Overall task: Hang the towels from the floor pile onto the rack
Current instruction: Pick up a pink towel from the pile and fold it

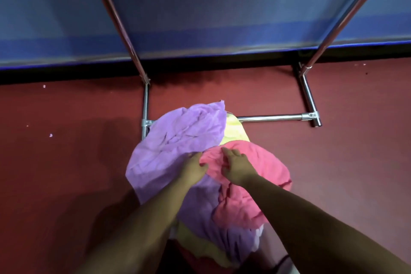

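A pile of towels lies on the red floor in front of the rack. A purple towel [178, 140] covers its left and far side, a pink towel [251, 187] lies on the right, and a yellow towel [234, 133] shows between them and again near my feet. My left hand [195, 168] pinches the left edge of the pink towel. My right hand [235, 165] grips a fold of the pink towel beside it. The chrome rack [273, 117] stands behind the pile, with its base bars on the floor and its two uprights rising out of view.
A blue striped wall [211, 13] runs behind the rack, with a dark gap at its foot. Red floor [66, 151] spreads to the left and right of the pile, dotted with small white specks. The pile overlaps the rack's left base joint [145, 123].
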Action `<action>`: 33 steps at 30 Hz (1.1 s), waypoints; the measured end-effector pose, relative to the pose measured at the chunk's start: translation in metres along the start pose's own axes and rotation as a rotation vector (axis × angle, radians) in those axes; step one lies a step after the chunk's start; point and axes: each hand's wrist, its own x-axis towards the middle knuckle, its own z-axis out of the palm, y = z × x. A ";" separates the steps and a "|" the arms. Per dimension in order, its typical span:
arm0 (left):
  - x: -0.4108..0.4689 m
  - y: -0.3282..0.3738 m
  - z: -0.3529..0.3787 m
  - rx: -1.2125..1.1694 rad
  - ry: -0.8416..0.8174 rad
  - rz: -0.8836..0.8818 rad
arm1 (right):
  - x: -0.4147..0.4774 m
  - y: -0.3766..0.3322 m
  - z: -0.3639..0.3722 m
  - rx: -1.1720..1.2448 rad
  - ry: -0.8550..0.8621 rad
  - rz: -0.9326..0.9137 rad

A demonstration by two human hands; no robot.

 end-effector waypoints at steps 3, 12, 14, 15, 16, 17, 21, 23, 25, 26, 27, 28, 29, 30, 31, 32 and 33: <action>0.002 -0.005 0.011 -0.090 0.100 0.017 | 0.004 0.005 0.005 0.077 0.085 -0.040; -0.019 0.064 -0.080 -0.463 0.292 0.063 | -0.017 -0.043 -0.109 0.320 0.182 -0.079; -0.034 0.085 -0.108 -0.591 0.283 0.107 | -0.036 -0.063 -0.142 0.356 0.239 -0.145; -0.045 0.094 -0.121 -0.625 0.289 0.140 | -0.048 -0.074 -0.157 0.361 0.263 -0.184; -0.056 0.102 -0.134 -0.654 0.302 0.185 | -0.061 -0.085 -0.171 0.368 0.292 -0.217; -0.069 0.111 -0.147 -0.676 0.323 0.228 | -0.076 -0.095 -0.184 0.371 0.330 -0.241; -0.139 0.146 -0.199 -0.687 0.374 0.353 | -0.137 -0.136 -0.225 0.386 0.481 -0.356; -0.176 0.158 -0.223 -0.682 0.411 0.421 | -0.171 -0.157 -0.241 0.381 0.543 -0.404; -0.214 0.166 -0.246 -0.671 0.444 0.502 | -0.207 -0.173 -0.253 0.411 0.595 -0.473; -0.231 0.169 -0.257 -0.654 0.456 0.538 | -0.224 -0.180 -0.258 0.432 0.615 -0.507; -0.248 0.170 -0.267 -0.624 0.469 0.570 | -0.238 -0.184 -0.260 0.438 0.635 -0.530; -0.263 0.169 -0.276 -0.592 0.484 0.599 | -0.250 -0.186 -0.260 0.423 0.654 -0.538; -0.276 0.167 -0.283 -0.567 0.499 0.615 | -0.259 -0.186 -0.258 0.386 0.673 -0.536; -0.289 0.163 -0.287 -0.549 0.511 0.624 | -0.265 -0.183 -0.254 0.342 0.688 -0.524; -0.298 0.158 -0.288 -0.532 0.520 0.621 | -0.268 -0.179 -0.247 0.304 0.694 -0.506; -0.306 0.151 -0.286 -0.518 0.522 0.615 | -0.270 -0.176 -0.240 0.287 0.691 -0.487; -0.312 0.145 -0.283 -0.496 0.529 0.605 | -0.272 -0.173 -0.233 0.290 0.684 -0.469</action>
